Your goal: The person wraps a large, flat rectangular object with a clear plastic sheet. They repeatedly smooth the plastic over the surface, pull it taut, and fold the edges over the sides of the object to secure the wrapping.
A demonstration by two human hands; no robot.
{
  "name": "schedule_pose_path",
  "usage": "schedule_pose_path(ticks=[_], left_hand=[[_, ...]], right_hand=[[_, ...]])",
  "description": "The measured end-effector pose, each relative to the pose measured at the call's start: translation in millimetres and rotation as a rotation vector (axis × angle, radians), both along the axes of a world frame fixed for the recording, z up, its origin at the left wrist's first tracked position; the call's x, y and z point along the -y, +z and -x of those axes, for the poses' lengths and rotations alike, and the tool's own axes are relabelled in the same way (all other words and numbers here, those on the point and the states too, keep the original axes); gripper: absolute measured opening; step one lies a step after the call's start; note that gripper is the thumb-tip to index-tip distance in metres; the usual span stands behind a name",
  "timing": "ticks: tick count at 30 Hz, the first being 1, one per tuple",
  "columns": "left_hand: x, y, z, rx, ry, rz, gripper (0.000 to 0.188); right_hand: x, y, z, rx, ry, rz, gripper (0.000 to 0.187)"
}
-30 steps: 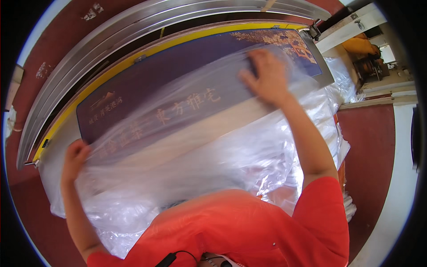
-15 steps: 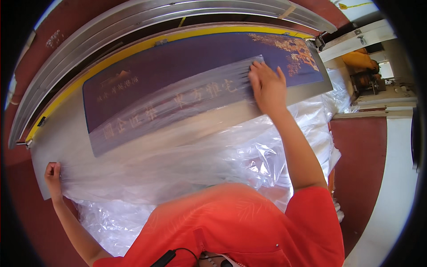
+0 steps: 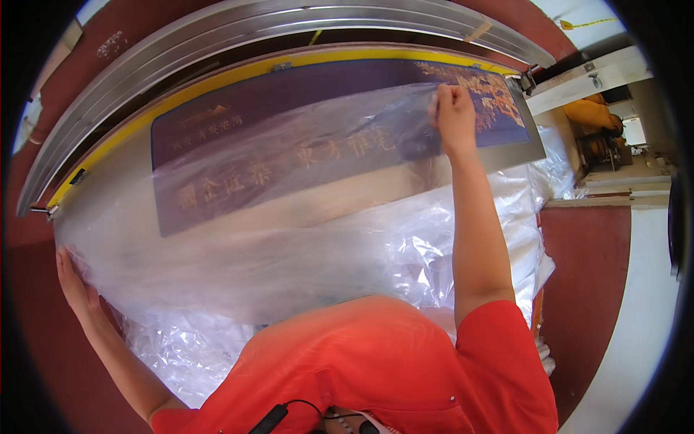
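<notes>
A dark blue printed sheet (image 3: 267,98) with a gold pattern and lettering lies on a flat grey panel (image 3: 520,150). Clear plastic film (image 3: 289,249) stretches across the lower part of the print and the panel's near side. At the print's right part, my right hand (image 3: 455,121) is closed on the film's upper edge, pulling it into folds. On the far left, my left hand (image 3: 78,286) lies along the film's left edge with its fingers stretched out; part of its fingertips merges with the film.
A yellow strip (image 3: 210,83) runs behind the panel, with a long ribbed metal beam (image 3: 289,29) beyond it. Crumpled clear plastic (image 3: 181,354) is heaped near my body. A white bar (image 3: 593,79) and a reddish-brown floor (image 3: 585,267) are at the right.
My right hand has moved right and slightly up, closing on the film and drawing its edge along. My left hand has shifted left and up, its fingers straightening from a pinch.
</notes>
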State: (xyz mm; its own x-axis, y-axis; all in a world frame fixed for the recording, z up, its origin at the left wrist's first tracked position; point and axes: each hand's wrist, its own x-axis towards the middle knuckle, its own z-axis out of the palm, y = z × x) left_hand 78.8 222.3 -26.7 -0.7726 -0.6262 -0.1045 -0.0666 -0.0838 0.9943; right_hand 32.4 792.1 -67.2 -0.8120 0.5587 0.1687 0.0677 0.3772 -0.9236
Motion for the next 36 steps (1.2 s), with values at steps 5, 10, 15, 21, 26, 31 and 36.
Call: schedule_pose_path(ticks=[5,10,15,21,26,31,36], left_hand=[[167,-78,92,0.083,-0.07,0.792,0.024],[116,-85,181,0.138,0.039,0.774,0.042],[89,-106,192,0.268,0.139,0.915,0.048],[178,-140,205,0.147,0.037,0.979,0.043],[165,-132,208,0.424,0.069,1.109,0.049],[138,-122,200,0.343,0.088,0.857,0.047],[111,-96,180,0.094,-0.056,0.151,0.035]], right_hand=[[-10,-18,47,0.017,0.022,-0.268,0.024],[-12,-1,112,0.003,-0.085,-0.297,0.026],[-16,-12,112,0.085,-0.112,0.204,0.03],[-36,-35,129,0.041,-0.12,0.189,0.037],[-27,-22,119,0.09,-0.164,0.101,0.042],[-23,-13,116,0.074,-0.125,0.233,0.043],[-21,-2,111,0.15,0.088,0.456,0.032]])
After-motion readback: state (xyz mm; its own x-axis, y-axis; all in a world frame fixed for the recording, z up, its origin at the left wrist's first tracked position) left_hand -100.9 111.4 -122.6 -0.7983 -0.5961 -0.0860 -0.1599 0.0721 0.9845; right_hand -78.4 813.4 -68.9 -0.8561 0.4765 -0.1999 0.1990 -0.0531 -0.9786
